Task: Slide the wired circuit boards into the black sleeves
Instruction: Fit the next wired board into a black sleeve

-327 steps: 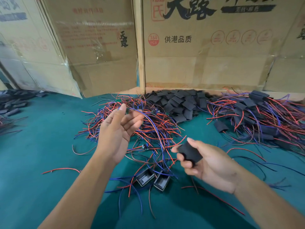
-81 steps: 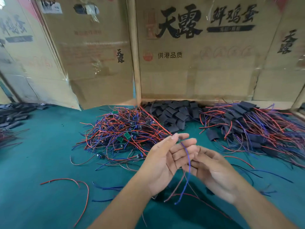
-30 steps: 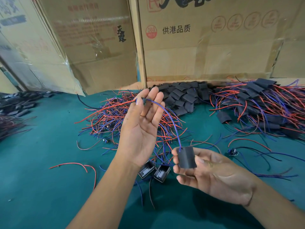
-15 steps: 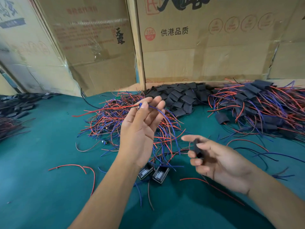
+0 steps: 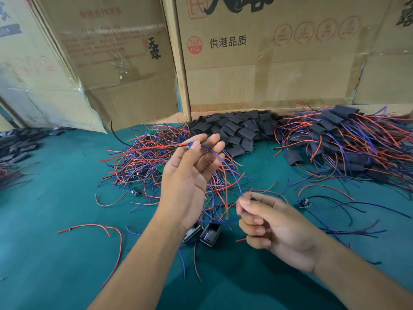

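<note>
Above teal table [image 5: 55,253], hands [image 5: 185,182] [image 5: 274,227] pinching wired board [image 5: 190,146]

The right cardboard box [image 5: 268,70] carries black print 供港品质 beside a red round stamp reading 360 PCS. A red square seal with 氏 and large black brush characters, cut off by the frame, stand along its top. The middle cardboard box [image 5: 116,70] shows vertical black 天露; its faded red lines are unreadable.
</note>
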Tool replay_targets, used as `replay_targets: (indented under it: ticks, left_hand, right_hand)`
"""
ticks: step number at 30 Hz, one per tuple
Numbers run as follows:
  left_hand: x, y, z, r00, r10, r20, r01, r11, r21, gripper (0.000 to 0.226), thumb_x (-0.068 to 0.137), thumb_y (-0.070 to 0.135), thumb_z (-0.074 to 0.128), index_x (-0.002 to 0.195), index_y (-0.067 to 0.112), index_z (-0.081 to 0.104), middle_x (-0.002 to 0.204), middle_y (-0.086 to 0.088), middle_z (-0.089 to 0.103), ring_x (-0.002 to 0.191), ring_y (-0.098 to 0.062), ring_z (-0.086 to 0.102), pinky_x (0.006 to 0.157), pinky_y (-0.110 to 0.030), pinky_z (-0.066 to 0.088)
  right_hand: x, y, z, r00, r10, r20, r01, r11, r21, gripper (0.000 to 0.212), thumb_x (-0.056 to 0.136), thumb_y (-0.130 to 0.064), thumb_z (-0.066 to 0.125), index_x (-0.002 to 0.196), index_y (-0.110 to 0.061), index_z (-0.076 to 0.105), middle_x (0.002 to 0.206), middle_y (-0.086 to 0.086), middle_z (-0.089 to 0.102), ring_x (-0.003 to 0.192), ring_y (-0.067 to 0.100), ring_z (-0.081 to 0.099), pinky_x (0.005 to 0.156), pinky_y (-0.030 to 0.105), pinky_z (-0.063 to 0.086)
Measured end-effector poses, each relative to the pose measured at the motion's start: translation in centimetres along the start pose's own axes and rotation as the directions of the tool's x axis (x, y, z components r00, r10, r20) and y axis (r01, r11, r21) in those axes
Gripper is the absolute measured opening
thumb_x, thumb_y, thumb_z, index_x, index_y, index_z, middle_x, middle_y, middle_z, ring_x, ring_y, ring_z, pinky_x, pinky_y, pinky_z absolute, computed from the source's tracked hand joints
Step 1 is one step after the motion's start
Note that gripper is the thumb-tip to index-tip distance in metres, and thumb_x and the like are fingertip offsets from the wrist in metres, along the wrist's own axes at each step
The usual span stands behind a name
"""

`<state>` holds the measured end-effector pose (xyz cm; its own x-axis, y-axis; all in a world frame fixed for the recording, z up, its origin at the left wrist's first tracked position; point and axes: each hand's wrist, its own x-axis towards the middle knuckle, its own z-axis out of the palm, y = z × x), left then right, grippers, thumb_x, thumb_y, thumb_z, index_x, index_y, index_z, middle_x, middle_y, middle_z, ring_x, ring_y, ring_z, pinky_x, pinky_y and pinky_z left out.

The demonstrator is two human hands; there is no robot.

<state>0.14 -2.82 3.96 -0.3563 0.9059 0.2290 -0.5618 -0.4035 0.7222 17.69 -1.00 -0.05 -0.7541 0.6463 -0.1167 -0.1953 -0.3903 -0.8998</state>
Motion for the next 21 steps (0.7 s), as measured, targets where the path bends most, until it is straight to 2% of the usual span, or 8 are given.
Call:
replay_targets:
  ticks: [2,4,8,10,14,17,19,21]
  left_hand:
    - [0.1,0.1,-0.2,1.0,0.005,-0.027,-0.004,1.0,0.014,0.026,0.09,0.021,0.059,0.113,0.007,0.06,0.115,-0.015,0.072,0.105,-0.027,0.071,0.089,-0.034,0.058]
    - [0.1,-0.1,-0.1,0.999,0.003,-0.037,-0.003,1.0,0.009,0.027,0.09,0.021,0.059,0.113,0.006,0.06,0.116,-0.016,0.072,0.109,-0.027,0.07,0.09,-0.034,0.058]
    - [-0.2,-0.8,0.3,1.0,-0.018,-0.002,0.019,1.0,0.023,0.029,0.09,0.021,0.059,0.115,0.006,0.059,0.12,-0.016,0.07,0.116,-0.03,0.066,0.097,-0.037,0.055]
    - [-0.3,-1.0,0.4,1.0,-0.019,0.013,0.019,0.999,0.029,0.028,0.091,0.02,0.058,0.115,0.006,0.059,0.121,-0.016,0.07,0.117,-0.03,0.066,0.097,-0.036,0.055]
    - [-0.3,-1.2,0.0,0.999,-0.039,0.005,0.039,0.999,0.035,0.026,0.092,0.02,0.058,0.113,0.007,0.06,0.12,-0.017,0.07,0.114,-0.029,0.067,0.095,-0.037,0.056]
    - [0.4,-0.9,-1.1,0.985,-0.156,-0.077,0.167,0.971,0.172,0.02,0.097,0.02,0.054,0.113,0.008,0.061,0.12,-0.016,0.071,0.111,-0.028,0.068,0.091,-0.038,0.058]
    - [1.0,-0.6,-2.1,0.929,-0.306,-0.209,0.351,0.908,0.228,0.016,0.1,0.016,0.051,0.109,0.007,0.06,0.119,-0.015,0.071,0.111,-0.029,0.067,0.091,-0.036,0.056]
    - [1.5,-0.2,-3.0,0.855,-0.37,-0.364,0.455,0.871,0.182,0.008,0.1,0.012,0.052,0.101,0.006,0.058,0.115,-0.015,0.069,0.108,-0.027,0.063,0.092,-0.032,0.05]
  right_hand:
    - [0.1,-0.2,-0.3,0.997,-0.011,-0.074,0.008,0.999,-0.05,0.024,0.08,-0.034,0.075,0.086,-0.012,0.067,0.064,-0.002,0.023,0.053,0.011,0.022,0.043,0.02,0.021]
    - [0.2,-0.2,-0.2,0.993,0.01,-0.116,-0.022,0.994,-0.104,0.035,0.077,-0.043,0.07,0.094,-0.012,0.073,0.065,-0.002,0.022,0.053,0.011,0.021,0.043,0.02,0.02]
    - [0.4,0.3,0.7,0.996,0.057,-0.065,-0.062,0.996,-0.068,0.047,0.078,-0.051,0.068,0.102,-0.011,0.073,0.066,-0.003,0.022,0.053,0.009,0.021,0.043,0.02,0.019]
    - [0.4,0.4,1.0,0.998,0.061,-0.028,-0.061,0.998,0.014,0.042,0.082,-0.048,0.066,0.101,-0.011,0.074,0.066,-0.003,0.021,0.053,0.009,0.021,0.043,0.02,0.018]
    - [0.1,0.3,1.0,0.999,0.046,0.02,-0.047,0.996,0.069,0.021,0.083,-0.036,0.069,0.079,-0.016,0.066,0.063,-0.005,0.024,0.051,0.008,0.023,0.042,0.018,0.021]
    - [0.0,-0.3,0.0,0.996,0.036,-0.083,-0.041,0.998,-0.055,0.022,0.091,-0.032,0.062,0.074,-0.017,0.059,0.063,-0.004,0.023,0.051,0.009,0.02,0.042,0.019,0.018]
    - [0.0,-0.9,-1.0,0.984,0.011,-0.178,-0.056,0.966,-0.251,0.028,0.097,-0.031,0.055,0.073,-0.017,0.056,0.063,-0.003,0.02,0.052,0.011,0.017,0.041,0.02,0.018]
    - [-0.1,-1.3,-1.9,0.976,0.021,-0.216,-0.106,0.915,-0.39,0.03,0.099,-0.03,0.052,0.072,-0.017,0.054,0.063,-0.002,0.02,0.052,0.012,0.016,0.042,0.021,0.017]
